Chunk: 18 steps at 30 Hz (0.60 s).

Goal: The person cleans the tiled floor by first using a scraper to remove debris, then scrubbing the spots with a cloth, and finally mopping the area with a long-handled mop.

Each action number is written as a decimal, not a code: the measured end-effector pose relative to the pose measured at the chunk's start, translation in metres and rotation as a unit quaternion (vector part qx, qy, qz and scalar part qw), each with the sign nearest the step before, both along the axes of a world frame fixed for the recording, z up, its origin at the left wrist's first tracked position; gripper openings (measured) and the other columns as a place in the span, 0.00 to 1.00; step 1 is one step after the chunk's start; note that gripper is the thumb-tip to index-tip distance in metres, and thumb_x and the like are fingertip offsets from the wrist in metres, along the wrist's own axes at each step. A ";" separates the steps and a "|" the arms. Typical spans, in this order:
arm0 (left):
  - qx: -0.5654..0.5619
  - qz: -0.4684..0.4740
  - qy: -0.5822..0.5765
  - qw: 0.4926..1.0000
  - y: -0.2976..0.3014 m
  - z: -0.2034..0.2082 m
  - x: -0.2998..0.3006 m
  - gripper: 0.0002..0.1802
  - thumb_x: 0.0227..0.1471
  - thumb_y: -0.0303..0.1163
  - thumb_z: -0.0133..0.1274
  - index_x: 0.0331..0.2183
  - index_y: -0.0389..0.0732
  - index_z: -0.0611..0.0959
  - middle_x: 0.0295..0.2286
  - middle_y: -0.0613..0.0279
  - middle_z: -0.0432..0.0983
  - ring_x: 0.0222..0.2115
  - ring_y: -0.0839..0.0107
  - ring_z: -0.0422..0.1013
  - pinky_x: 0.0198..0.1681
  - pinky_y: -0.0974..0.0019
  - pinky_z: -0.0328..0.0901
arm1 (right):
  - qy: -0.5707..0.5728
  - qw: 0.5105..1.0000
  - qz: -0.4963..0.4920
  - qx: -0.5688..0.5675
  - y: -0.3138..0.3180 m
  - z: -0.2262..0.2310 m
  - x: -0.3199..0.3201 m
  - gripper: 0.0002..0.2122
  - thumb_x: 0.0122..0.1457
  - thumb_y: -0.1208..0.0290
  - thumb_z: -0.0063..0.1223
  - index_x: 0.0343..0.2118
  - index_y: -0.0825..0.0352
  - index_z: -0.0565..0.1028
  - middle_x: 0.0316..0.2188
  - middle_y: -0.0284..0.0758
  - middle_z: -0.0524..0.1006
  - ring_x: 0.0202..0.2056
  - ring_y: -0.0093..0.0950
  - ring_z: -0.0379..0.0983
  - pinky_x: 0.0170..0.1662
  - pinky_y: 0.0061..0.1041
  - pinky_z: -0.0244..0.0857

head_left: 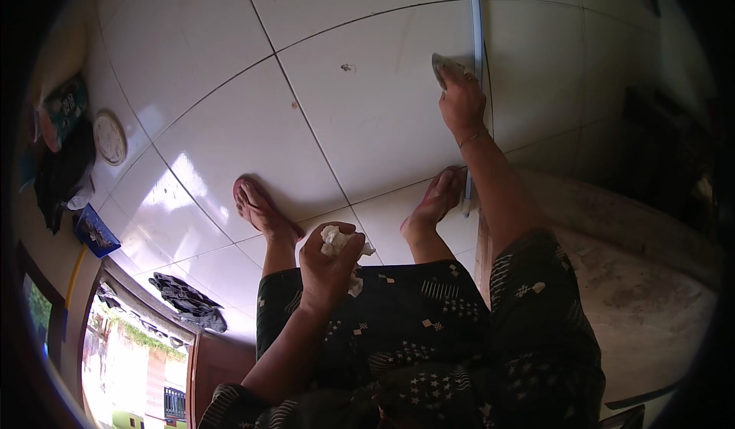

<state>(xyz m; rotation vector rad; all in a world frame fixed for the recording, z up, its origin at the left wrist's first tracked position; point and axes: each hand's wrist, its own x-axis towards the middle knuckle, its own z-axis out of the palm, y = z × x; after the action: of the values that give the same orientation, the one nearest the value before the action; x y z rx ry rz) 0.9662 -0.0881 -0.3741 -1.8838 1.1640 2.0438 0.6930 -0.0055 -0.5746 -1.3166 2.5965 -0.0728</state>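
Left hand [325,272]: my fingers are curled firmly round a crumpled white wad [334,239], held in front of my lap; a loose bit of it hangs below the fist. It looks like tissue, though I can't be sure.
Right hand [462,104]: I'm reaching well forward, gripping a grey flat piece [442,68] whose narrow end sticks out past my fingers. Cloth or scraper, I can't tell from here.
Pale blue pole [477,23]: it runs along the tiled floor [383,115], just beside my right hand, its near end close to my right foot [435,199]. Whether my hand touches it is hidden.
Dark smudge [348,68]: on the tile, left of the grey piece and apart from it.
Step in hand: I'd judge I am cleaning, with the right hand at the floor along the pole and the wad held in reserve.
Next move: it probably calls for pressing the grey piece flat and drawing it along the tile toward the smudge, without knocking the pole.
Blue dustpan [97,231]: far to my left, well out of reach, near a black cloth heap [187,300].
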 end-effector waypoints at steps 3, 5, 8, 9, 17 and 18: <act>0.009 -0.006 0.005 1.000 -0.001 0.000 -0.005 0.10 0.42 0.27 0.54 0.29 0.33 0.75 0.20 0.63 0.73 0.19 0.80 0.69 0.21 0.77 0.64 | -0.039 0.998 0.033 -0.034 -0.001 0.006 0.018 0.16 0.42 0.81 0.49 0.37 0.60 0.74 0.35 0.32 0.76 0.33 0.36 0.70 0.37 0.32 0.68; 0.031 -0.013 0.005 0.999 -0.004 0.001 -0.006 0.09 0.43 0.26 0.53 0.30 0.32 0.74 0.22 0.61 0.73 0.21 0.79 0.70 0.22 0.77 0.65 | -0.077 0.991 0.109 -0.007 0.023 0.010 0.055 0.17 0.42 0.81 0.49 0.38 0.60 0.74 0.38 0.32 0.75 0.35 0.36 0.70 0.39 0.31 0.68; 0.036 -0.008 -0.004 0.999 -0.006 0.002 -0.008 0.10 0.43 0.26 0.53 0.30 0.32 0.75 0.21 0.61 0.73 0.21 0.79 0.70 0.22 0.77 0.65 | -0.022 0.996 0.080 -0.038 0.025 -0.002 0.028 0.18 0.42 0.81 0.49 0.39 0.60 0.74 0.38 0.33 0.75 0.35 0.36 0.70 0.39 0.31 0.68; 0.034 -0.007 -0.008 0.999 -0.004 0.004 -0.004 0.10 0.43 0.26 0.53 0.30 0.32 0.75 0.21 0.61 0.73 0.21 0.78 0.70 0.22 0.77 0.65 | -0.010 0.997 0.032 -0.067 0.012 -0.004 0.012 0.17 0.42 0.80 0.50 0.39 0.60 0.74 0.36 0.33 0.75 0.33 0.36 0.70 0.38 0.31 0.68; 0.030 -0.013 -0.008 0.999 -0.006 0.006 -0.003 0.10 0.42 0.26 0.54 0.30 0.32 0.75 0.22 0.59 0.73 0.21 0.77 0.71 0.23 0.76 0.66 | -0.021 0.999 0.029 -0.004 0.021 0.000 0.034 0.19 0.42 0.80 0.50 0.40 0.58 0.73 0.39 0.33 0.74 0.38 0.36 0.70 0.42 0.30 0.67; 0.012 -0.012 0.001 1.000 -0.003 0.005 0.001 0.10 0.42 0.27 0.54 0.29 0.33 0.75 0.21 0.61 0.74 0.20 0.78 0.70 0.23 0.77 0.65 | 0.006 1.000 0.021 -0.018 0.019 -0.009 0.020 0.19 0.42 0.80 0.50 0.41 0.58 0.73 0.40 0.33 0.73 0.38 0.36 0.70 0.41 0.30 0.67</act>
<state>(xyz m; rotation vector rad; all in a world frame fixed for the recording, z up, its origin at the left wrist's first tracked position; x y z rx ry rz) 0.9674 -0.0911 -0.3688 -1.8482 1.1505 2.0398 0.7130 0.0136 -0.5837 -1.3882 2.5862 -0.1057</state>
